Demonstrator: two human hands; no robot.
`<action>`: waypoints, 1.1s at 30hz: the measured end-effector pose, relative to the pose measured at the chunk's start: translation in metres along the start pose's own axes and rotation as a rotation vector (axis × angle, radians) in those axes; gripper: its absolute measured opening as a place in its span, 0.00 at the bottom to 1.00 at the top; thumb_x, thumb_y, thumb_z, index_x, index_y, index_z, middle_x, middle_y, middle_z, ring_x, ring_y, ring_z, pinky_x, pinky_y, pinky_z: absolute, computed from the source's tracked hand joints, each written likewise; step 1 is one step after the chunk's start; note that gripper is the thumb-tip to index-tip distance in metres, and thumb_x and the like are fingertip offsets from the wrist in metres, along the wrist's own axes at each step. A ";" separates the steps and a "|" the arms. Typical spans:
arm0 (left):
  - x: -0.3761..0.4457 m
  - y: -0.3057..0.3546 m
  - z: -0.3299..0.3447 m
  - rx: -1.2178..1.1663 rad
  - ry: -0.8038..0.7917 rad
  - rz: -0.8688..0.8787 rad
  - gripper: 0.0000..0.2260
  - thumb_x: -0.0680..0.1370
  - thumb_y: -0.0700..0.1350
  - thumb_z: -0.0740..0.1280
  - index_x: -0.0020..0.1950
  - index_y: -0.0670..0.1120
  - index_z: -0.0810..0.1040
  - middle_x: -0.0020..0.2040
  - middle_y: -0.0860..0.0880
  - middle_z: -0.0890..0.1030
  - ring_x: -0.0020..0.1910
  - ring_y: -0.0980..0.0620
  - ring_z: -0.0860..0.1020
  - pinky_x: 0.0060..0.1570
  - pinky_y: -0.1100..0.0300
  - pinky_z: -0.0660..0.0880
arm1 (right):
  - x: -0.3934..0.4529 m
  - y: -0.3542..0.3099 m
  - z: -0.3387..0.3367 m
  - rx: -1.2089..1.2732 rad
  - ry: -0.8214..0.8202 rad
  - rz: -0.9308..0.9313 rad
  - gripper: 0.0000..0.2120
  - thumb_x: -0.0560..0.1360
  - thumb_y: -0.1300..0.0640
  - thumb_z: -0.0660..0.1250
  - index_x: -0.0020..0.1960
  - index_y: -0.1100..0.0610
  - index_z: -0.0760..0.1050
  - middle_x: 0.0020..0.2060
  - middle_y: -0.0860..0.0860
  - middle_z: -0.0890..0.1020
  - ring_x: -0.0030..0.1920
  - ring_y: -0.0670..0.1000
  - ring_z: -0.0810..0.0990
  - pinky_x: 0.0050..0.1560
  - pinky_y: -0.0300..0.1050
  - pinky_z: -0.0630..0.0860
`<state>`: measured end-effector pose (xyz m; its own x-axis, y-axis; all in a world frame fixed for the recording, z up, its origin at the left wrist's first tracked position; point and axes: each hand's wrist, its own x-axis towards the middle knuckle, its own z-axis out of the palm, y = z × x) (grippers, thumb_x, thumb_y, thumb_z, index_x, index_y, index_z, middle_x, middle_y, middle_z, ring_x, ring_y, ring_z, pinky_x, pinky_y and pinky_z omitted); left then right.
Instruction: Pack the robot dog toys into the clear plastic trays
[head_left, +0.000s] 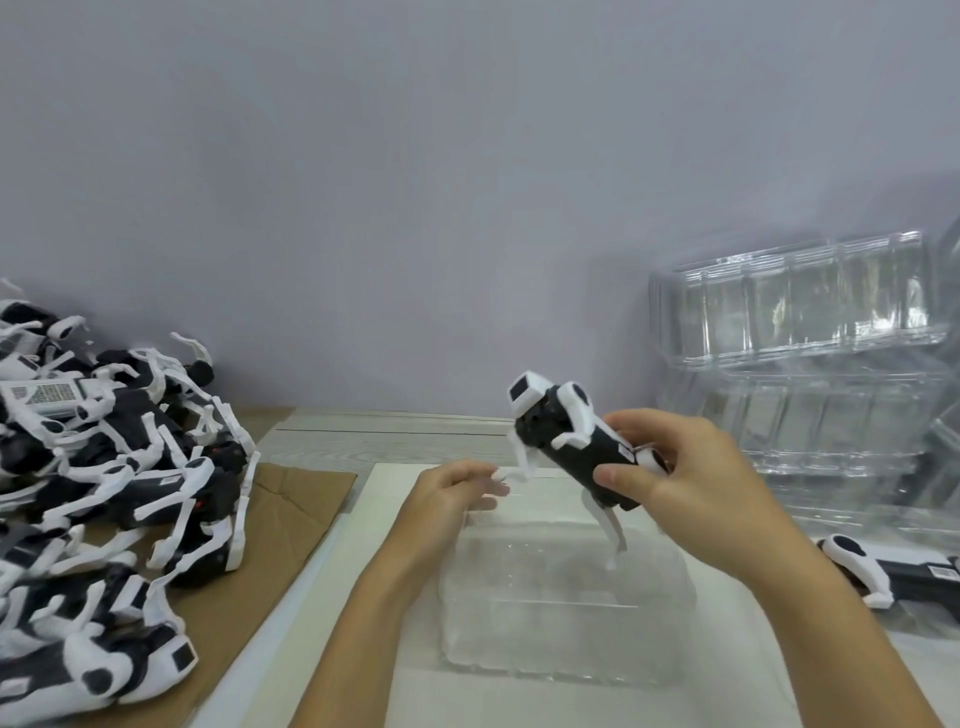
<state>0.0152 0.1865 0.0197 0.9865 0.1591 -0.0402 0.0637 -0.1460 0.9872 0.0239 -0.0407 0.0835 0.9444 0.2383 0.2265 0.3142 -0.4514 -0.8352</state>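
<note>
Surface (363, 447): pale wood-grain top against a plain wall; it carries every item listed below.
Toy heap (104, 467): a tangled pile of black-and-white robot dog toys at the left, legs interlocked; judged to be the unpacked stock, kept within the left hand's reach.
Tray stack (800, 332): clear plastic trays nested and leaning at the far right, the top one tilted; judged to be the empty supply.
Cardboard sheet (291, 525): brown, flat under the heap, its right edge beside the white mat.
White mat (395, 499): flat sheet in the middle, serving as the packing spot.
Open tray (561, 613): one clear plastic tray lying on the white mat, directly below both hands; no toy visible in it yet.
Right hand (691, 499): fingers and thumb curled round the rear of the held toy's body, keeping it above the open tray.
Left hand (447, 499): fingers loosely bent, tips touching or just beside a white front leg; whether they pinch it cannot be told. Likely folding the leg so the toy fits.
Held toy (571, 441): black body, white legs, head tilted up and away, hind legs dangling toward the tray.
Loose toy (883, 571): one robot dog lying at the right edge, near the tray stack.
</note>
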 end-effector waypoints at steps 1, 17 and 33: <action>0.001 -0.001 0.002 -0.017 0.004 -0.006 0.09 0.78 0.41 0.65 0.47 0.49 0.85 0.48 0.50 0.86 0.53 0.49 0.83 0.49 0.59 0.73 | 0.000 -0.002 0.004 -0.017 -0.012 -0.021 0.13 0.71 0.60 0.75 0.50 0.44 0.83 0.41 0.43 0.84 0.42 0.44 0.82 0.42 0.38 0.74; -0.004 0.001 0.005 -0.115 0.001 0.040 0.17 0.78 0.35 0.59 0.42 0.47 0.86 0.41 0.50 0.85 0.39 0.54 0.79 0.37 0.68 0.74 | 0.000 0.002 0.027 -0.272 -0.132 -0.028 0.11 0.70 0.62 0.73 0.40 0.45 0.81 0.35 0.48 0.80 0.39 0.50 0.78 0.36 0.41 0.72; -0.003 0.002 0.009 -0.163 0.094 -0.003 0.17 0.80 0.34 0.58 0.45 0.45 0.86 0.53 0.47 0.84 0.49 0.50 0.81 0.41 0.64 0.75 | -0.001 0.007 0.035 -0.343 -0.121 0.057 0.16 0.72 0.60 0.72 0.57 0.46 0.81 0.53 0.46 0.77 0.47 0.42 0.75 0.37 0.30 0.68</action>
<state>0.0142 0.1773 0.0202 0.9673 0.2510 -0.0365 0.0341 0.0138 0.9993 0.0214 -0.0141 0.0600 0.9497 0.2947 0.1062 0.2945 -0.7244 -0.6233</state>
